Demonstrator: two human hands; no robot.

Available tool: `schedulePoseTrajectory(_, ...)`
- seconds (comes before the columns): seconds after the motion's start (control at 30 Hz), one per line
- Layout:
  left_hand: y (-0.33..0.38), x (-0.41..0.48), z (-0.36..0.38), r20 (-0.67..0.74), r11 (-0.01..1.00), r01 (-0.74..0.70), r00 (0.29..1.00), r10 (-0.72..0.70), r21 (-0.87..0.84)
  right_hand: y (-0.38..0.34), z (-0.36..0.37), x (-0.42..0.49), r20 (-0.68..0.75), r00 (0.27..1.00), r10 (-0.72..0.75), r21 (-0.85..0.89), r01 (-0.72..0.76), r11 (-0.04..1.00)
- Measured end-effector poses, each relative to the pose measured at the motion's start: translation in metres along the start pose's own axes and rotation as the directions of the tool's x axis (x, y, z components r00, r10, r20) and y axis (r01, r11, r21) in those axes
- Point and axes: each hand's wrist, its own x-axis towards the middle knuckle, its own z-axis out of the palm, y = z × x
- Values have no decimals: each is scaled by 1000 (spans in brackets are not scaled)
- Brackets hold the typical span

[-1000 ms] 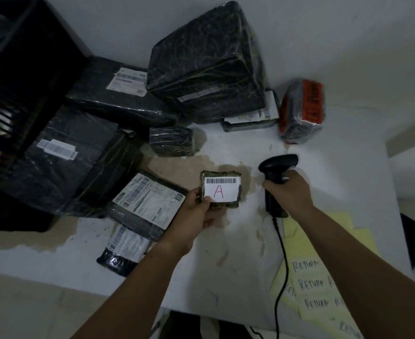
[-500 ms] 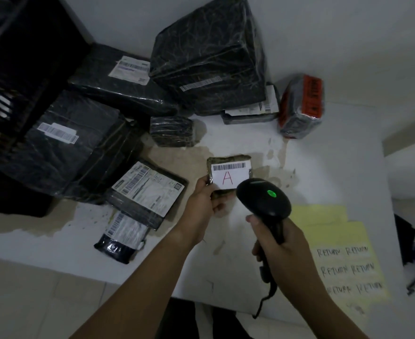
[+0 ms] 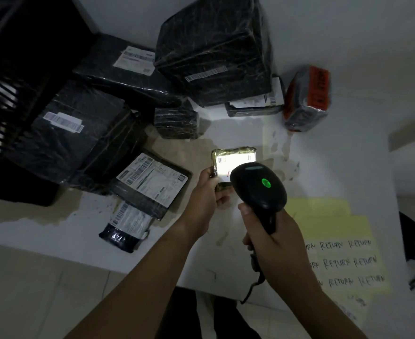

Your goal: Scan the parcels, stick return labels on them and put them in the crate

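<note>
I see the left hand [image 3: 206,192] pinching the small gold-wrapped parcel [image 3: 233,152] by its left edge, over the table [image 3: 324,155]. The right hand [image 3: 275,238] is curled tight around the scanner [image 3: 257,187] handle, green light on. The parcel's label is washed out white, probably by scanner glare. The crate [image 3: 17,69] sits far left.

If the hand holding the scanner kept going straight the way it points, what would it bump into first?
Probably the small parcel in the left hand: the right hand aims the scanner at its lit label. How far apart they are is hard to tell.
</note>
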Motion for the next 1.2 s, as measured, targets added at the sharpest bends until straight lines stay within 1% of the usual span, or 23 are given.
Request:
schedulePoseTrajectory(0.07,1,0,1,-5,1000,-5,1000,5,3,0,1,0,-8,1000,-3,20,3,1000)
schedulePoseTrajectory(0.3,6,-1,5,-1,1000,-24,1000,24,13,-2,0,1,-12,999,-38,8,38,999)
schedulePoseTrajectory(0.5,8,-1,6,0,1000,-11,1000,11,-3,-3,-1,-1,-20,997,-68,33,69,997)
schedulePoseTrajectory(0.77,13,-2,5,-13,999,-22,1000,22,-35,-1,-5,-8,-16,999,-37,5,37,999)
schedulePoseTrajectory(0.93,14,-2,4,-28,999,-23,999,21,-46,-5,-3,-12,-29,999,-20,26,21,999)
schedulePoseTrajectory(1.07,15,-4,3,-31,999,-24,999,23,-35,-6,-3,-12,-23,999,-25,-6,25,1000)
schedulePoseTrajectory(1.2,13,-4,1,-23,1000,-18,1000,18,-19,-7,-3,-9,-11,1000,-1,20,1,1000)
